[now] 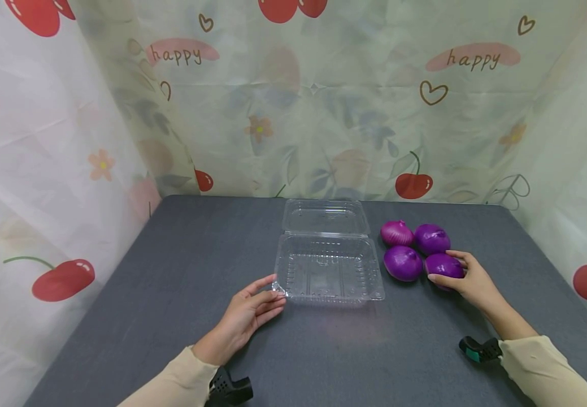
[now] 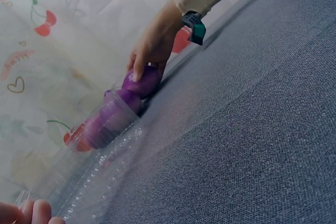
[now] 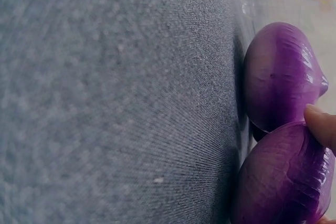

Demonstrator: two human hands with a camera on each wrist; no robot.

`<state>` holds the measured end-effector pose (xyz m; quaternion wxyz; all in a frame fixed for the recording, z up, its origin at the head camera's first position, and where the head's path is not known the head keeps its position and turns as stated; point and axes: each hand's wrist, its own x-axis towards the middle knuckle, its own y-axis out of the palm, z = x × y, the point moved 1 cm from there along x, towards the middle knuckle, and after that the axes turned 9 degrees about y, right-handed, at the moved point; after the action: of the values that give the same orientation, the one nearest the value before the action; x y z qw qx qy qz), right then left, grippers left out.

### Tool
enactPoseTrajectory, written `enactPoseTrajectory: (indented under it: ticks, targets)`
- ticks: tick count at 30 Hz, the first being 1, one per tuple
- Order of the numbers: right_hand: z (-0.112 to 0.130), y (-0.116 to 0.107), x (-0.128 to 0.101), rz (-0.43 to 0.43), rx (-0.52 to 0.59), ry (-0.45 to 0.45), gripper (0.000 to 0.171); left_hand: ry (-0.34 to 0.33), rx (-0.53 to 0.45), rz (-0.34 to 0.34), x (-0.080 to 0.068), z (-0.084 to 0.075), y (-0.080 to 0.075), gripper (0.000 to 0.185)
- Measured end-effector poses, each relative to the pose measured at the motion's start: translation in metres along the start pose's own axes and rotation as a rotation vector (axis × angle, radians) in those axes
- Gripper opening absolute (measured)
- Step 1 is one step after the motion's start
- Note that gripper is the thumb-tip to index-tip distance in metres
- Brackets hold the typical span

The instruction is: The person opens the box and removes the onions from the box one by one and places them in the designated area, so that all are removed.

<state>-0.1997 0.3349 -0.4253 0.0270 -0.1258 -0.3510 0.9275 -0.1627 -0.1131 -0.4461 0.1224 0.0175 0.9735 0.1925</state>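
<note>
In the head view, a clear plastic clamshell container (image 1: 330, 277) stands with its lid (image 1: 326, 217) folded back toward the wall. My left hand (image 1: 244, 316) pinches its near left corner between thumb and fingers. To its right sit several purple onions in a tight cluster. My right hand (image 1: 468, 280) grips the near right onion (image 1: 444, 265), thumb on the near side and fingers on the far side. Beside that onion are the near left onion (image 1: 403, 263), a paler onion (image 1: 396, 233) and the far right onion (image 1: 432, 239). The right wrist view shows the gripped onion (image 3: 283, 182) against its neighbour (image 3: 281, 77).
A dark grey cloth covers the table (image 1: 196, 243). Printed curtains (image 1: 313, 113) stand round its back and sides. Each wrist wears a black camera, the right one (image 1: 478, 349) with a green patch.
</note>
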Motion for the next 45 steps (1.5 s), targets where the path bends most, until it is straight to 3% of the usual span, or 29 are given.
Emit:
enactPoseTrajectory:
  ticks: [45]
  targets:
    - [-0.002,0.005,0.0031,0.063,0.018,-0.018,0.1,-0.002,-0.003,0.0,-0.0005,0.0001,0.0004,0.051]
